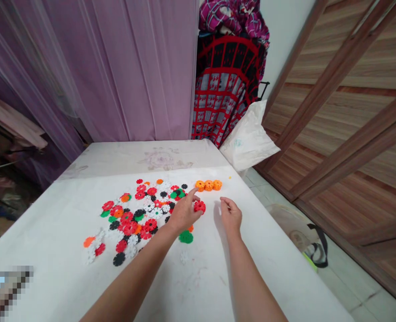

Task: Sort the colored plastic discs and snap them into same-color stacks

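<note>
My left hand point(184, 212) is at the right edge of a loose spread of flower-shaped discs in red, white, black, green and orange. Between its thumb and fingers is a red disc piece point(200, 206), possibly a small stack. To the right, my right hand point(230, 213) hovers over bare cloth with its fingers curled together; whether they hold anything small is hidden. Beyond both hands, three orange disc stacks point(208, 185) stand side by side, touching. A green disc point(186, 237) lies just below my left hand.
The pieces lie on a white cloth-covered table point(261, 250). A white bag point(248, 138) stands past its right back edge. At the lower left is a pixelated object point(3, 290). A clear bag with black straps point(305, 237) is on the floor at right.
</note>
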Tool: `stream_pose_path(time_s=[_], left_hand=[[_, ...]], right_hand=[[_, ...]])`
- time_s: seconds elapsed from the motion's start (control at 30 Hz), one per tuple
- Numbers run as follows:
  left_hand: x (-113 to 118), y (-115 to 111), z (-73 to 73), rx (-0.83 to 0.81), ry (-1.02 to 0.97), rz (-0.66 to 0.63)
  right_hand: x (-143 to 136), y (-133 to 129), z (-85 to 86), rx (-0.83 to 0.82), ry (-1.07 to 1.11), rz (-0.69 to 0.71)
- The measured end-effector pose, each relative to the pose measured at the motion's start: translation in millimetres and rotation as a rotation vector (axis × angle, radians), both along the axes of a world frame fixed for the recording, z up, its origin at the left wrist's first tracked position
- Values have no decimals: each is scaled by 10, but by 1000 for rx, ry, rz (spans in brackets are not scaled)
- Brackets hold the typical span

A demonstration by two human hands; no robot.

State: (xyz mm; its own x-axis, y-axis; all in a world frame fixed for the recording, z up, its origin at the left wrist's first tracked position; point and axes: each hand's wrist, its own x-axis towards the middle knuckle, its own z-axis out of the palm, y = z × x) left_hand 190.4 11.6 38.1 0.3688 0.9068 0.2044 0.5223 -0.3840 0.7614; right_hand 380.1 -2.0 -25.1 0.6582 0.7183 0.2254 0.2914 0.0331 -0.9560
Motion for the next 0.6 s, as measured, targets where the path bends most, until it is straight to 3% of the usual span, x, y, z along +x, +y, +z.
stream_pose_path(time_s=[0.2,0.4,0.5,0.6], left_hand=[[48,110,-125,-9,59,-29],[33,103,-130,-19,34,-41],[-173,54,-96,13,5,-6],[-601,0,-55,89,-3,147]], right_hand=[[-34,14,-4,-14,-16,35],[-31,6,2,-25,-23,64],[-77,-16,22,-17,-41,117],[-170,-51,46,3,-126,272]])
